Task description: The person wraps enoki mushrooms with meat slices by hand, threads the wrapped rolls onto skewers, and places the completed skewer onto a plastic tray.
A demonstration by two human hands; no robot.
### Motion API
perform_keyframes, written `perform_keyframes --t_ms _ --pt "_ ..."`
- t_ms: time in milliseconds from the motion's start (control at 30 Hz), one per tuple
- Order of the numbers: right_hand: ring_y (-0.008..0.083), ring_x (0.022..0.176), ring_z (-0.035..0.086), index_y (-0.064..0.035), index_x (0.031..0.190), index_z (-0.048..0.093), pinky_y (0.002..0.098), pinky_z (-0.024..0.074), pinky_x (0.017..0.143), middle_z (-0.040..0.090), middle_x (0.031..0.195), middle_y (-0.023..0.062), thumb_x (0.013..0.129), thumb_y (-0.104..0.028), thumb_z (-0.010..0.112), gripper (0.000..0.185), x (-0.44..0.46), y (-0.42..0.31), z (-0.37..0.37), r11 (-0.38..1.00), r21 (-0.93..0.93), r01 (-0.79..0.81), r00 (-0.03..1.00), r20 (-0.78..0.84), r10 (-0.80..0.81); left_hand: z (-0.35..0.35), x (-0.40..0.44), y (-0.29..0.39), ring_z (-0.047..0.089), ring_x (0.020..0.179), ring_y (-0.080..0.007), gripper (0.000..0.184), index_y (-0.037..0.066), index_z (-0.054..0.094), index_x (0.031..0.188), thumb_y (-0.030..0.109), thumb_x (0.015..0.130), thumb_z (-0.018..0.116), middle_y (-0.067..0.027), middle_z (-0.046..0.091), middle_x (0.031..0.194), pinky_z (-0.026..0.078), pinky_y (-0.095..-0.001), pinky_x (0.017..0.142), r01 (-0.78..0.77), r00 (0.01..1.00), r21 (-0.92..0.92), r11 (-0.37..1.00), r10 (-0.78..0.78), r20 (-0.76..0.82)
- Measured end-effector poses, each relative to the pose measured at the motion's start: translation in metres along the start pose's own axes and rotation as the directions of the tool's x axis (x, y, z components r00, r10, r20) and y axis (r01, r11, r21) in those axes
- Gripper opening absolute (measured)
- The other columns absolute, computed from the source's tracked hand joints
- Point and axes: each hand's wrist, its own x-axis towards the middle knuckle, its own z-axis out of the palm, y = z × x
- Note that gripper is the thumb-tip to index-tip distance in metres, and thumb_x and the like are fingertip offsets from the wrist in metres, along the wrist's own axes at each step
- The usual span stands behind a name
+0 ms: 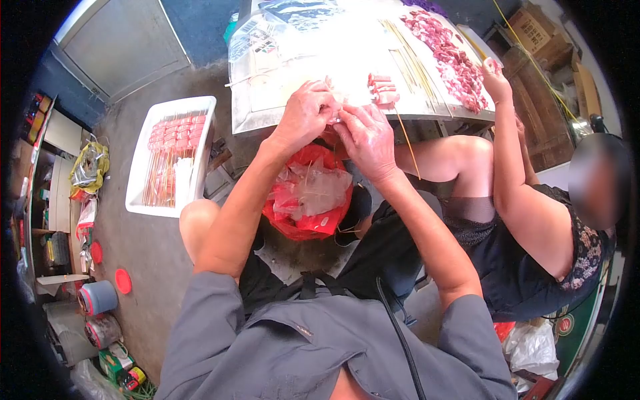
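My left hand (pixel 308 112) and my right hand (pixel 368 139) meet at the near edge of the white table (pixel 248 115). Both have their fingers pinched together around something small and whitish, too bright and covered to name. Just right of them, a few skewers of pink meat (pixel 383 93) rest on the table, one stick (pixel 408 145) jutting over the edge. Loose bamboo sticks (pixel 412 63) lie farther right, beside a long pile of cut raw meat (pixel 445 57). Below my hands stands a bin lined with a red plastic bag (pixel 308 228), with clear plastic inside.
On the floor at left, a white tray (pixel 137 190) holds rows of meat skewers (pixel 177 137). A co-worker (pixel 540 230) sits close at my right, a hand (pixel 495 81) raised by the meat. Clear plastic packaging (pixel 267 47) covers the table's far left. Shelves (pixel 63 193) line the left wall.
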Motion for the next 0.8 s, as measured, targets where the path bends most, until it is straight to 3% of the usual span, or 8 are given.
perform_keyframes --t_ms 133,333,467,533,633,767,800 --pt "0.0284 0.095 0.061 -0.0018 0.098 0.068 0.0405 0.0493 0.085 0.066 0.103 0.0094 0.074 -0.013 0.073 0.028 -0.004 0.003 0.000 0.998 -0.053 0.036 0.999 0.040 -0.034 0.000 0.001 0.000 0.058 0.084 -0.0292 0.007 -0.001 0.067 0.081 0.002 0.075 0.067 -0.0126 0.061 0.084 0.048 -0.0367 0.076 -0.027 1.000 -0.011 1.000 0.027 0.002" --pt "0.0260 0.094 0.062 -0.0031 0.096 0.069 0.0395 0.0489 0.082 0.066 0.102 0.0069 0.075 -0.013 0.071 0.024 -0.004 0.003 0.006 0.990 -0.129 0.060 0.998 -0.030 -0.064 0.001 -0.001 -0.002 0.059 0.086 -0.0288 0.008 -0.001 0.068 0.082 0.003 0.075 0.068 -0.0127 0.061 0.084 0.048 -0.0363 0.078 0.002 1.000 -0.044 0.999 -0.002 0.000" --pt "0.0269 0.089 0.062 -0.0048 0.091 0.069 0.0396 0.0493 0.078 0.068 0.094 0.0069 0.080 -0.013 0.069 0.014 0.002 0.004 0.003 0.998 -0.050 -0.033 0.999 -0.006 0.033 -0.005 0.000 -0.006 0.059 0.089 -0.0281 0.009 0.000 0.070 0.085 0.005 0.077 0.070 -0.0121 0.062 0.086 0.048 -0.0361 0.080 -0.018 0.998 0.004 1.000 0.018 0.057" --pt "0.0280 0.087 0.063 -0.0051 0.089 0.069 0.0398 0.0495 0.077 0.068 0.091 0.0077 0.082 -0.013 0.068 0.011 0.006 0.005 0.000 0.997 -0.008 -0.082 0.997 0.006 0.082 -0.010 0.000 -0.003 0.061 0.093 -0.0325 0.010 0.003 0.070 0.082 0.008 0.075 0.071 -0.0141 0.065 0.088 0.049 -0.0400 0.086 0.002 0.995 -0.057 0.998 0.003 0.098" --pt "0.0313 0.083 0.063 -0.0048 0.087 0.069 0.0410 0.0500 0.074 0.067 0.086 0.0114 0.085 -0.014 0.068 0.010 0.010 0.006 -0.002 0.980 0.075 -0.183 0.983 0.047 0.180 -0.013 -0.001 0.000 0.061 0.089 -0.0321 0.011 0.003 0.071 0.085 0.010 0.076 0.071 -0.0133 0.065 0.087 0.049 -0.0400 0.085 -0.034 0.992 -0.052 0.998 0.040 0.118" --pt "0.0330 0.081 0.064 -0.0044 0.089 0.069 0.0417 0.0505 0.071 0.066 0.084 0.0140 0.086 -0.015 0.068 0.011 0.012 0.007 -0.003 0.943 0.124 -0.309 0.950 0.094 0.299 -0.002 0.001 -0.006 0.061 0.087 -0.0330 0.011 0.003 0.071 0.083 0.011 0.076 0.069 -0.0141 0.064 0.085 0.049 -0.0397 0.083 -0.053 0.998 -0.013 0.999 0.053 0.019" --pt "0.0330 0.081 0.065 -0.0049 0.091 0.069 0.0418 0.0510 0.071 0.066 0.083 0.0143 0.086 -0.015 0.067 0.012 0.012 0.008 -0.003 0.938 0.120 -0.325 0.944 0.096 0.315 -0.001 0.003 -0.006 0.061 0.087 -0.0334 0.011 0.002 0.070 0.081 0.011 0.075 0.068 -0.0149 0.064 0.085 0.049 -0.0400 0.082 0.038 0.998 0.004 0.999 -0.038 0.056"
